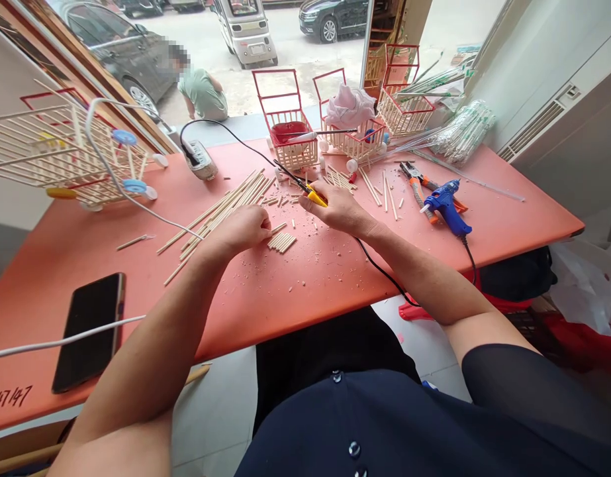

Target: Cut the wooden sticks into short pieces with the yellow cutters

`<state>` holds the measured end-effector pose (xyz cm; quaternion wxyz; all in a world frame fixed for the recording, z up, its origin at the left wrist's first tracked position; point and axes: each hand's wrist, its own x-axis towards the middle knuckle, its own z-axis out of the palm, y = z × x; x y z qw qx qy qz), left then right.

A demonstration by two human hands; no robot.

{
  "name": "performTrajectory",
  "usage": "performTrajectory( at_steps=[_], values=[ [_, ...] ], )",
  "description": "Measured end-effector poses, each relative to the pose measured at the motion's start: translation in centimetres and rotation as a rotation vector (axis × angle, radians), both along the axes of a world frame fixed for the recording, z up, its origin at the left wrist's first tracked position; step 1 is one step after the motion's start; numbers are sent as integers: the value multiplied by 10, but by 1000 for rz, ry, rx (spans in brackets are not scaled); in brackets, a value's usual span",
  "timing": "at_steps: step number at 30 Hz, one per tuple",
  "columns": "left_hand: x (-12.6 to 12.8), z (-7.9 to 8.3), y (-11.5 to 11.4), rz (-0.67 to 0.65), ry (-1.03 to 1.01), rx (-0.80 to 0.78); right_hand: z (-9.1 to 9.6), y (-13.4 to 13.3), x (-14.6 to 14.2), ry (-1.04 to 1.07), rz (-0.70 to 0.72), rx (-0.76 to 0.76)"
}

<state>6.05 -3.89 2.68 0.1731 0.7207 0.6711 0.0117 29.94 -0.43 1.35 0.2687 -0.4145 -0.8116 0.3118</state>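
Observation:
My left hand [250,224] is closed, its fingertips pinching a short wooden stick [279,228]. Just below it, several short sticks [282,242] lie side by side in a small row on the pink table [305,298]. My right hand [342,209] is wrapped around a slim tool with a yellow-and-black handle [317,197]; its kind is hard to make out. A black cord [235,137] passes close to this tool. Long wooden sticks [226,209] lie in a bundle beyond my left hand. Cut pieces and crumbs are scattered between both hands.
Small stick-built carts [294,156] with red trim stand at the back, and a larger one [42,142] at left. A blue glue gun [449,207] and pliers [417,185] lie right. A phone [90,331], white cable [136,205] and power strip [200,161] occupy the left.

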Motion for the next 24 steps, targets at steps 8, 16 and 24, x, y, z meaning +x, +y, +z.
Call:
performTrajectory(
  at_steps=[8,16,24],
  values=[
    [-4,-11,-12,-55,26,88,0,0,-1,-8,-13,5],
    [-20,-23,-14,253,-922,54,0,0,1,58,-16,2],
    [2,-21,-24,426,-1402,8,-3,0,0,119,-9,-24]
  ],
)
